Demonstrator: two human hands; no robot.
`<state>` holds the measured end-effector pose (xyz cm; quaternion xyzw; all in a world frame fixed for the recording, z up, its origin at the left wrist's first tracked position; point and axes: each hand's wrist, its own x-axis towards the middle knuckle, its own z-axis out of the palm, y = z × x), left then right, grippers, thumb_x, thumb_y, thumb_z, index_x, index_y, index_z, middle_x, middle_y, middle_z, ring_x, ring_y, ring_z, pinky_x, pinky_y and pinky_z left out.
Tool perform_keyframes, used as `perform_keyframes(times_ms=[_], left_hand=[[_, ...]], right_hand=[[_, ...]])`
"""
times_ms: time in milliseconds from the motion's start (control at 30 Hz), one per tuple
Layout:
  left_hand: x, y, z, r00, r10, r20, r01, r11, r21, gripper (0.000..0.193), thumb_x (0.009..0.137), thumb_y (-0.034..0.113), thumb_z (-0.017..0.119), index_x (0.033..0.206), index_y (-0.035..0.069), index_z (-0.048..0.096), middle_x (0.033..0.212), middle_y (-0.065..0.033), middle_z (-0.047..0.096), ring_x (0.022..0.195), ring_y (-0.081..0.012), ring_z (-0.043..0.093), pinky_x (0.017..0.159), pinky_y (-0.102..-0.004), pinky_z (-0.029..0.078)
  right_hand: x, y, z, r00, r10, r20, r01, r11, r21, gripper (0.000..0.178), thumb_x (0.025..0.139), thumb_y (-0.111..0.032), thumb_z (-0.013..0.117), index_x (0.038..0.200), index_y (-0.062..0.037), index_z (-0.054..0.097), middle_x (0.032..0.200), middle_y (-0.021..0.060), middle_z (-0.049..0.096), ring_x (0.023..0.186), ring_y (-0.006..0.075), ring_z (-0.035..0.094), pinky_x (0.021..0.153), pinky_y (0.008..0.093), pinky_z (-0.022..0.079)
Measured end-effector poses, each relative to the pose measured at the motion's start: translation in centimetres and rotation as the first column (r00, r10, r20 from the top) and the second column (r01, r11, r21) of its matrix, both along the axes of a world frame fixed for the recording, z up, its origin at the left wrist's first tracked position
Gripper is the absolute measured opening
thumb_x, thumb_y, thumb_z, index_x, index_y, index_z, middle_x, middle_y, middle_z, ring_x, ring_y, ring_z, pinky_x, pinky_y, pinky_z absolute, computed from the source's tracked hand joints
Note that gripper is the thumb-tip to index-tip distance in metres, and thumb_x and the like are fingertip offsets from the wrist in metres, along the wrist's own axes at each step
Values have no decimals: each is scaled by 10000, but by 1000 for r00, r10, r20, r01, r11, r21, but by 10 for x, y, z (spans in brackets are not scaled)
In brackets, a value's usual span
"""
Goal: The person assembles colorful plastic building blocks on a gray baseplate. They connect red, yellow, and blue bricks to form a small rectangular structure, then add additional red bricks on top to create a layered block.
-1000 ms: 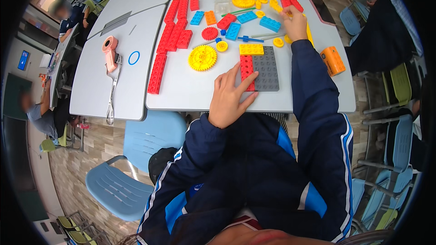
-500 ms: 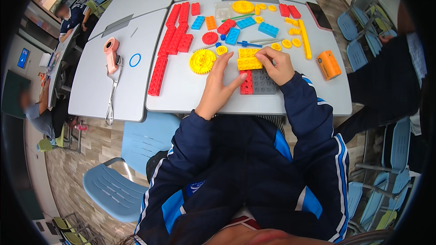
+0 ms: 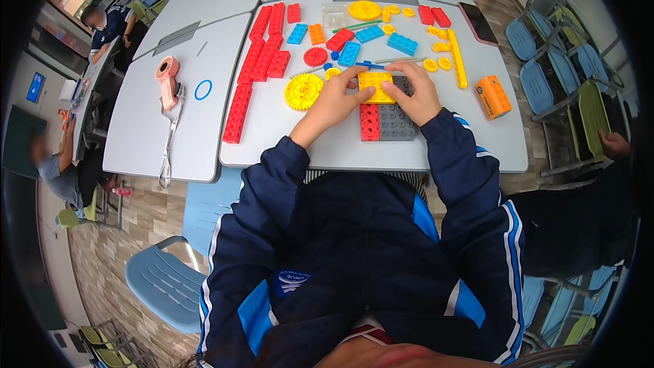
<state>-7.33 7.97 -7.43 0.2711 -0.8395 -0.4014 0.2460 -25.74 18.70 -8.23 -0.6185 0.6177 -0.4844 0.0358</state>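
In front of me a yellow studded brick (image 3: 375, 84) sits over the far end of a dark grey studded plate (image 3: 396, 123). A red brick (image 3: 369, 123) lies along the plate's left side. My left hand (image 3: 334, 99) grips the yellow brick from the left, thumb at its near edge and fingers round its far corner. From the right, my right hand (image 3: 417, 95) holds it too, its thumb pressed on the studs. Whether one yellow brick or two joined ones are there, I cannot tell.
Red bricks (image 3: 264, 58) form a row at the left. Near my left hand lies a large yellow gear (image 3: 304, 92). Blue bricks (image 3: 402, 43), a red gear (image 3: 315, 56) and a long yellow beam (image 3: 458, 60) lie beyond. An orange box (image 3: 492, 97) and a phone (image 3: 478, 24) stand right.
My left hand has moved in from the left and taken hold of the yellow brick, which now lies flatter on the plate. At the right, another person has shifted nearer.
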Motion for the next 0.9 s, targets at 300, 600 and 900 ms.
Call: perform_keyframes(times_ms=[300,600,900], left_hand=[[-4,-5,8,999,0,-49,16,946,323,452,818,178,767,1217,29,617,1142,-103,646,599,-79,583,630,-260,469],[1,8,-7,998,13,-54,-5,989,149,435,886,233,695,1270,54,598,1079,-144,650,611,-132,588,588,-281,475],[10,38,1,981,-35,-190,-19,962,-273,390,974,236,592,1327,72,575,1421,-140,512,800,-208,614,746,-306,514]], right_hand=[[-14,-18,-17,973,152,175,-197,940,280,344,883,-281,656,1225,-243,646,1260,17,630,1191,259,503,1059,407,325],[-6,-8,-20,996,32,-82,-9,963,269,351,941,-362,576,1270,-253,629,1275,54,601,1207,290,475,1004,436,341],[-20,-9,-2,968,-247,-43,222,926,-305,249,886,-217,685,1108,-108,709,1170,136,632,1104,314,562,983,416,432]])
